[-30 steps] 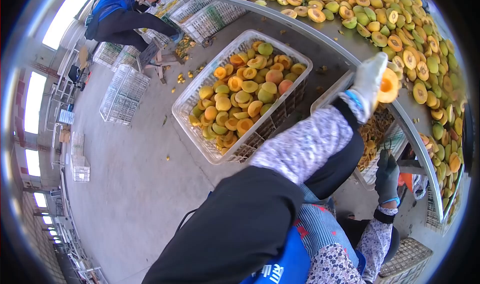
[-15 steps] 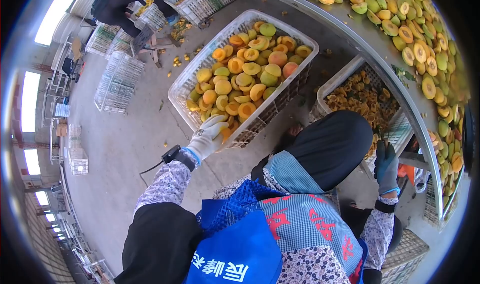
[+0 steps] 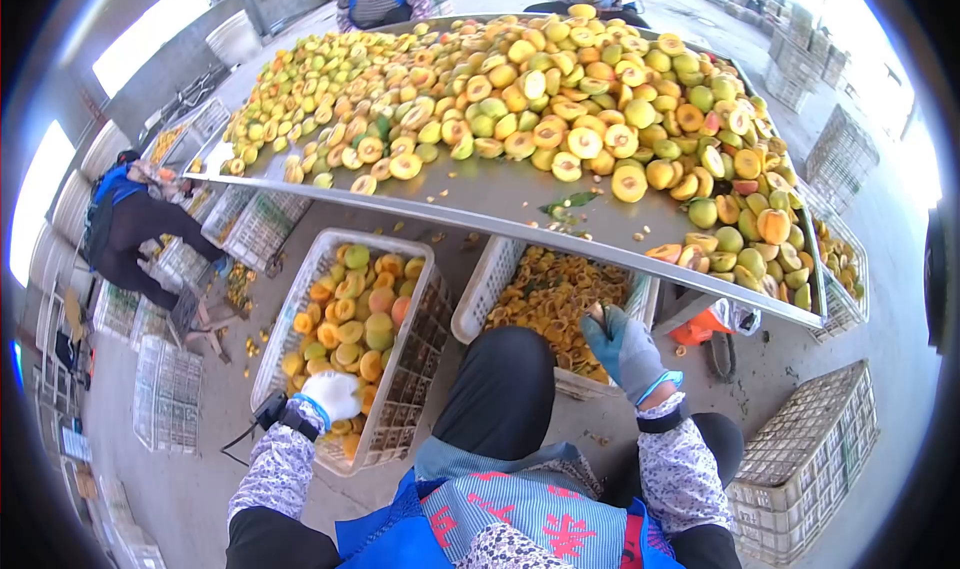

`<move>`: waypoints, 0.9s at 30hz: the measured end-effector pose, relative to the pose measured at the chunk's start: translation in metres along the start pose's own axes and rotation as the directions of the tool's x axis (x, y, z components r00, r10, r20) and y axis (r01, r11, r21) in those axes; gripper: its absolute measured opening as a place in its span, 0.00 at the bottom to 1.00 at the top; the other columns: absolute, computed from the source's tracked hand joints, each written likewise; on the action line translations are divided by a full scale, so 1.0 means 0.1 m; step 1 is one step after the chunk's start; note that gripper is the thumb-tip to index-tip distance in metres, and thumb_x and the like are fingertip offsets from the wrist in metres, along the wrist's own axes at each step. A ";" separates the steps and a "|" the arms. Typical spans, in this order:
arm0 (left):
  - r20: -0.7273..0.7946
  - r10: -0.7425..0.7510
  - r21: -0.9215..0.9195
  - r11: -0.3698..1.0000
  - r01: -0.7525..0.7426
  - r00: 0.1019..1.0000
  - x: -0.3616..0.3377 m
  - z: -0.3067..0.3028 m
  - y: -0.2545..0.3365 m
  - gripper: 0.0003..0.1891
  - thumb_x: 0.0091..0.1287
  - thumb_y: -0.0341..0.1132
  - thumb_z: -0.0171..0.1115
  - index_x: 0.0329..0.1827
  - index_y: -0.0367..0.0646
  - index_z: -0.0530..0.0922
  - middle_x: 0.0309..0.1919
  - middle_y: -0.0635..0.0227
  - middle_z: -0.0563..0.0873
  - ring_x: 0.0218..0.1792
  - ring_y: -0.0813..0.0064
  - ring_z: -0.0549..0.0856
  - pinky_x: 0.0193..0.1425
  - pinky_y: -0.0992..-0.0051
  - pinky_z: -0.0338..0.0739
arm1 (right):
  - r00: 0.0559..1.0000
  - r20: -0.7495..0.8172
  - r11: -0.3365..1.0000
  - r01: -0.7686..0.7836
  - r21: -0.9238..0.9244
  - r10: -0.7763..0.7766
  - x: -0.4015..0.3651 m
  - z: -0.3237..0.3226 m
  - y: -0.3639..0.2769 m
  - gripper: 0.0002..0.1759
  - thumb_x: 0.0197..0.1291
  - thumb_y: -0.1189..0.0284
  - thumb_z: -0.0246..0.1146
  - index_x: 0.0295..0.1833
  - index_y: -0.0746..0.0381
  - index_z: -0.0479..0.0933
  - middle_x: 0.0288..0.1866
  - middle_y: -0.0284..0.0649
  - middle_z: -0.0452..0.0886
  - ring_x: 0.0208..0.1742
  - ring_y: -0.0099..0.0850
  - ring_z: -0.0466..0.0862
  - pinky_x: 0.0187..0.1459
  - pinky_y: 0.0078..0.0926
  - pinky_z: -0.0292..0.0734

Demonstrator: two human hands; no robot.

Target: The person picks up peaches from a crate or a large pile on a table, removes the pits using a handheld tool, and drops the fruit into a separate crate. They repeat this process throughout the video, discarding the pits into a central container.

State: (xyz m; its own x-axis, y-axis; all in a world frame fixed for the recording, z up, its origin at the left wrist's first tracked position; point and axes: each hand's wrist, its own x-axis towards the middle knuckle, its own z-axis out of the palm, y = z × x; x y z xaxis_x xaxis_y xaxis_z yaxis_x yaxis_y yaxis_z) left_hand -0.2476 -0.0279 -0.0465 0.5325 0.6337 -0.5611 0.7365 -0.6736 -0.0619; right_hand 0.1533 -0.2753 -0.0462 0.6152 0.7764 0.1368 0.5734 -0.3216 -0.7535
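Note:
My left hand (image 3: pixel 332 396), in a white glove, rests over the near end of a white plastic crate (image 3: pixel 428 299) at my left. Halved yellow-orange stone fruit (image 3: pixel 345 334), like peaches or apricots, fill this crate. The glove's fingers point down and away, so their grip is hidden. My right hand (image 3: pixel 628 354), in a grey and blue glove, hovers over the right side of a second crate (image 3: pixel 470 314) of brownish pits and scraps (image 3: pixel 545 304). Its fingers are closed around something small and brownish that I cannot make out.
A metal table (image 3: pixel 480 207) heaped with halved fruit (image 3: pixel 530 79) spans the view ahead. Two people sit beyond it; another person (image 3: pixel 130 219) bends at the left. A stacked crate (image 3: pixel 810 449) stands at right, near an orange bag (image 3: pixel 703 324). More crates (image 3: pixel 168 394) stand at left.
My view has swung up and to the right, bringing the whole table into sight. The left hand stays at the fruit crate; the right hand is now above the scrap crate's right side.

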 end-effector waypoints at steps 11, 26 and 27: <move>-0.684 0.296 -0.255 0.760 -0.598 0.667 2.19 -3.28 2.72 0.34 0.69 0.63 0.60 0.73 0.54 0.72 0.59 0.49 0.85 0.62 0.52 0.83 0.67 0.60 0.74 | 0.999 -0.016 0.998 0.033 0.051 -0.033 -0.02 -0.22 0.01 0.12 0.66 0.63 0.68 0.37 0.61 0.81 0.30 0.53 0.84 0.32 0.54 0.84 0.33 0.48 0.77; -0.536 0.430 -0.422 0.609 -0.672 0.727 2.69 -2.86 2.82 0.20 0.69 0.45 0.66 0.59 0.45 0.83 0.47 0.59 0.88 0.51 0.68 0.84 0.59 0.70 0.77 | 0.997 0.015 0.995 0.071 0.075 -0.072 0.18 -0.15 -0.02 0.14 0.65 0.63 0.70 0.38 0.63 0.79 0.30 0.52 0.84 0.33 0.54 0.84 0.33 0.46 0.77; -0.433 0.275 -0.549 0.675 -0.493 0.858 2.47 -2.90 2.82 0.19 0.67 0.41 0.66 0.58 0.43 0.82 0.46 0.59 0.88 0.48 0.68 0.85 0.57 0.71 0.77 | 0.997 0.010 0.993 0.077 0.094 -0.078 0.20 -0.12 -0.04 0.14 0.65 0.63 0.70 0.39 0.64 0.79 0.30 0.52 0.84 0.33 0.54 0.85 0.33 0.46 0.77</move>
State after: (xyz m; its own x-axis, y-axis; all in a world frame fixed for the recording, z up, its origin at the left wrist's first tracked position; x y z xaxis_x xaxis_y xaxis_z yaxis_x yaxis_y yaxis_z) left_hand 0.2128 0.0490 0.0364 0.8403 0.5234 -0.1411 0.4634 -0.5584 0.6881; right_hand 0.1699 -0.2652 -0.0327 0.5633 0.8044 0.1888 0.5654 -0.2086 -0.7980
